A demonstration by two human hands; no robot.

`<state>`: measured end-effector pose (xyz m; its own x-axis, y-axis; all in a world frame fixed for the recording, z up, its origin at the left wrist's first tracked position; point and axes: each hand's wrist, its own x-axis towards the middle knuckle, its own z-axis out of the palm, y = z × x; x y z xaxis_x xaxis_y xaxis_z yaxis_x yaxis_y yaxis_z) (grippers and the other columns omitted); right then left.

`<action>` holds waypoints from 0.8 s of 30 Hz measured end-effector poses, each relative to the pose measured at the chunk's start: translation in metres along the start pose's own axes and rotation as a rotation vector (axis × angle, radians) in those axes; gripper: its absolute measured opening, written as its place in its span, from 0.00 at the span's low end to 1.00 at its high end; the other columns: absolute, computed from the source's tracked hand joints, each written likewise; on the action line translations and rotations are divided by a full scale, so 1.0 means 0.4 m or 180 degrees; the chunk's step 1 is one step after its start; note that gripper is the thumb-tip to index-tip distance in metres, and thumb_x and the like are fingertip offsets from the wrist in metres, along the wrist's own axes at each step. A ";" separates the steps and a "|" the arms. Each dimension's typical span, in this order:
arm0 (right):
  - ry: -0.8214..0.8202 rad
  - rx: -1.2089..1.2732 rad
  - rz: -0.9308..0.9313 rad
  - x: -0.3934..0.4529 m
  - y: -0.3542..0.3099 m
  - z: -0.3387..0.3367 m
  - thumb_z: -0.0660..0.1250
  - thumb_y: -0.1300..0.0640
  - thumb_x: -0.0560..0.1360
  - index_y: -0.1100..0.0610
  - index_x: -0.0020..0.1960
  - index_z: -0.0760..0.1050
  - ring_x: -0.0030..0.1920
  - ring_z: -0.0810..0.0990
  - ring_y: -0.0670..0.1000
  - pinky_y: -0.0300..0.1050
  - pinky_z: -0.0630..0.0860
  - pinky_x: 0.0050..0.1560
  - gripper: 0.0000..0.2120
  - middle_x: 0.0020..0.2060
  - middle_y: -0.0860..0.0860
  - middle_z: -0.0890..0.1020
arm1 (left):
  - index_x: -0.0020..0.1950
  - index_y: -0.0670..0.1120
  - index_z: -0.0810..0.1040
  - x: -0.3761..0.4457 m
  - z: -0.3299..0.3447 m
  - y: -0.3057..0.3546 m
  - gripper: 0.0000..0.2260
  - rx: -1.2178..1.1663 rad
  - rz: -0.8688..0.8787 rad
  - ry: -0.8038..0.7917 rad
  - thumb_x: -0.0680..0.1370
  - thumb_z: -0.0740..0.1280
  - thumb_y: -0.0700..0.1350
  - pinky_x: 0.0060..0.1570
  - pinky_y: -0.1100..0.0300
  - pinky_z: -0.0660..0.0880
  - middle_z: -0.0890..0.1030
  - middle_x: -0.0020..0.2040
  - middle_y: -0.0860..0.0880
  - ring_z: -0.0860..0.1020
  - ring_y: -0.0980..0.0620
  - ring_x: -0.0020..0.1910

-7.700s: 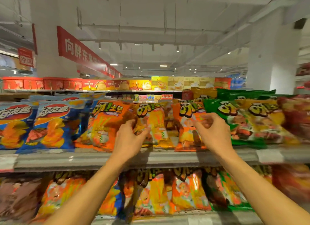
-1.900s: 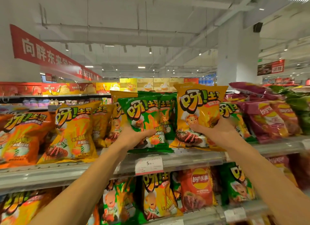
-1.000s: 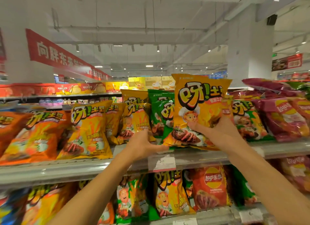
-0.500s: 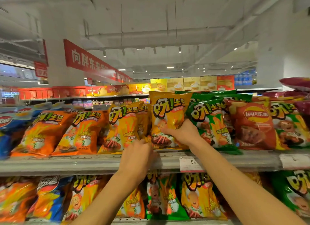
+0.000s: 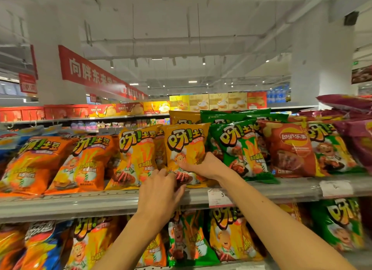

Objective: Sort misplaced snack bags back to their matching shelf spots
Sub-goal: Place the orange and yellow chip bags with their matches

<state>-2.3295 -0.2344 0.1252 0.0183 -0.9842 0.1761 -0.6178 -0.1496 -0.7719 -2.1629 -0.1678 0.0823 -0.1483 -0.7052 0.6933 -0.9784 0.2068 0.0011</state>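
A yellow snack bag (image 5: pixel 186 146) stands upright on the upper shelf (image 5: pixel 100 201), between another yellow bag (image 5: pixel 138 154) on its left and a green bag (image 5: pixel 239 148) on its right. My right hand (image 5: pixel 203 166) grips its lower right part, fingers curled into the foil. My left hand (image 5: pixel 161 187) touches the bag's bottom left corner at the shelf edge; its fingertips seem to pinch the bag's lower seam. A red Lay's bag (image 5: pixel 290 148) leans among the green bags further right.
Orange bags (image 5: pixel 60 163) fill the shelf's left part, purple-red bags (image 5: pixel 358 136) the far right. The lower shelf holds mixed yellow, green, orange and blue bags (image 5: pixel 231 235). Price tags (image 5: pixel 220 197) hang on the shelf rail. A white pillar (image 5: pixel 320 58) rises behind.
My right hand has carried the yellow bag leftward from the green section and set it beside the other yellow bags. My left hand has risen to the bag's bottom corner.
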 end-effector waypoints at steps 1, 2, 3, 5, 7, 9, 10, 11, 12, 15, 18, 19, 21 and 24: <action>0.0070 -0.0126 -0.0054 -0.018 -0.002 -0.007 0.73 0.25 0.61 0.59 0.79 0.61 0.71 0.73 0.58 0.55 0.73 0.70 0.58 0.74 0.56 0.72 | 0.45 0.52 0.77 0.000 0.001 0.002 0.16 -0.0034 -0.0084 0.0051 0.79 0.60 0.63 0.35 0.58 0.68 0.75 0.44 0.53 0.75 0.51 0.49; 0.0200 -0.0292 -0.0101 -0.039 -0.001 -0.016 0.71 0.24 0.62 0.59 0.79 0.59 0.72 0.72 0.58 0.56 0.73 0.70 0.59 0.75 0.56 0.70 | 0.44 0.52 0.77 0.000 0.002 0.006 0.17 -0.0102 -0.0188 0.0118 0.79 0.60 0.63 0.34 0.58 0.70 0.75 0.43 0.53 0.76 0.51 0.47; 0.0364 -0.0459 -0.0145 -0.061 0.003 -0.026 0.69 0.23 0.64 0.59 0.80 0.58 0.72 0.71 0.59 0.56 0.73 0.69 0.58 0.75 0.57 0.69 | 0.43 0.53 0.78 0.001 0.004 0.014 0.16 -0.0213 -0.0266 0.0217 0.79 0.61 0.63 0.34 0.57 0.72 0.76 0.42 0.53 0.76 0.51 0.46; 0.0671 -0.0640 -0.0267 -0.111 0.019 -0.057 0.67 0.24 0.68 0.56 0.80 0.60 0.71 0.73 0.57 0.56 0.74 0.68 0.52 0.73 0.55 0.72 | 0.42 0.53 0.79 0.003 0.007 0.045 0.14 -0.0635 -0.0327 0.0462 0.78 0.63 0.60 0.35 0.56 0.73 0.77 0.41 0.54 0.77 0.52 0.44; 0.0918 -0.0509 -0.0417 -0.154 0.051 -0.107 0.66 0.28 0.72 0.53 0.76 0.67 0.63 0.79 0.52 0.55 0.77 0.64 0.41 0.63 0.51 0.81 | 0.39 0.53 0.79 0.009 0.009 0.097 0.12 -0.1250 -0.0305 0.0633 0.78 0.66 0.57 0.34 0.56 0.72 0.77 0.38 0.57 0.77 0.55 0.40; 0.1168 -0.0345 -0.0517 -0.188 0.097 -0.178 0.67 0.32 0.75 0.51 0.69 0.75 0.54 0.82 0.47 0.50 0.78 0.58 0.31 0.51 0.46 0.84 | 0.38 0.52 0.80 0.022 0.009 0.168 0.10 -0.1828 -0.0280 0.0703 0.77 0.68 0.54 0.34 0.58 0.70 0.77 0.35 0.58 0.75 0.59 0.36; 0.1313 -0.0265 -0.0518 -0.201 0.126 -0.219 0.67 0.33 0.75 0.51 0.65 0.78 0.49 0.81 0.44 0.45 0.78 0.53 0.27 0.47 0.43 0.84 | 0.38 0.52 0.80 0.030 0.008 0.208 0.09 -0.2084 -0.0262 0.0707 0.77 0.68 0.52 0.35 0.58 0.70 0.78 0.34 0.58 0.76 0.60 0.36; 0.1467 -0.0206 -0.0495 -0.211 0.158 -0.261 0.68 0.35 0.75 0.50 0.61 0.80 0.45 0.80 0.40 0.40 0.76 0.47 0.23 0.42 0.40 0.82 | 0.38 0.53 0.80 0.038 0.008 0.251 0.08 -0.2333 -0.0224 0.0697 0.77 0.69 0.51 0.36 0.61 0.71 0.79 0.35 0.59 0.76 0.61 0.36; 0.1614 -0.0180 -0.0457 -0.219 0.194 -0.305 0.69 0.36 0.76 0.50 0.58 0.80 0.42 0.78 0.37 0.36 0.73 0.42 0.20 0.40 0.38 0.81 | 0.38 0.55 0.79 0.046 0.008 0.296 0.07 -0.2548 -0.0194 0.0670 0.77 0.69 0.50 0.37 0.65 0.72 0.79 0.35 0.59 0.77 0.62 0.38; 0.1935 -0.0072 -0.0315 -0.242 0.314 -0.446 0.70 0.39 0.76 0.52 0.54 0.82 0.41 0.78 0.37 0.34 0.70 0.37 0.17 0.40 0.40 0.81 | 0.41 0.57 0.78 0.067 0.020 0.445 0.06 -0.3027 -0.0160 0.0547 0.78 0.70 0.48 0.41 0.71 0.73 0.81 0.37 0.59 0.79 0.65 0.42; 0.2132 -0.0033 -0.0148 -0.264 0.436 -0.585 0.70 0.41 0.77 0.53 0.53 0.81 0.46 0.82 0.46 0.44 0.77 0.45 0.15 0.42 0.44 0.83 | 0.51 0.51 0.81 0.098 0.046 0.594 0.04 -0.3085 -0.0237 0.0441 0.78 0.70 0.49 0.51 0.61 0.77 0.82 0.48 0.55 0.79 0.59 0.48; 0.2138 -0.0054 -0.0074 -0.268 0.475 -0.629 0.70 0.42 0.77 0.53 0.54 0.80 0.48 0.83 0.49 0.49 0.79 0.50 0.15 0.44 0.46 0.83 | 0.56 0.49 0.80 0.110 0.057 0.641 0.08 -0.3099 -0.0293 0.0388 0.78 0.70 0.50 0.54 0.59 0.76 0.81 0.52 0.54 0.79 0.56 0.52; 0.2104 -0.0164 0.0026 -0.269 0.548 -0.713 0.70 0.43 0.78 0.54 0.57 0.79 0.53 0.83 0.53 0.55 0.79 0.57 0.16 0.48 0.49 0.84 | 0.66 0.48 0.75 0.137 0.076 0.728 0.18 -0.3120 -0.0523 0.0211 0.78 0.70 0.51 0.60 0.57 0.73 0.77 0.60 0.52 0.76 0.52 0.60; 0.2035 -0.0347 0.0038 -0.244 0.633 -0.809 0.70 0.41 0.77 0.58 0.68 0.75 0.58 0.80 0.54 0.54 0.77 0.61 0.26 0.57 0.53 0.82 | 0.76 0.48 0.64 0.174 0.113 0.810 0.33 -0.3128 -0.0812 -0.0120 0.76 0.72 0.56 0.67 0.50 0.71 0.72 0.69 0.49 0.72 0.50 0.67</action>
<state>-2.7421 -0.1453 0.1103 -0.4400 -0.7301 0.5228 -0.6919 -0.0954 -0.7156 -2.4966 -0.1806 0.0984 0.0273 -0.8237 0.5663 -0.4325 0.5011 0.7496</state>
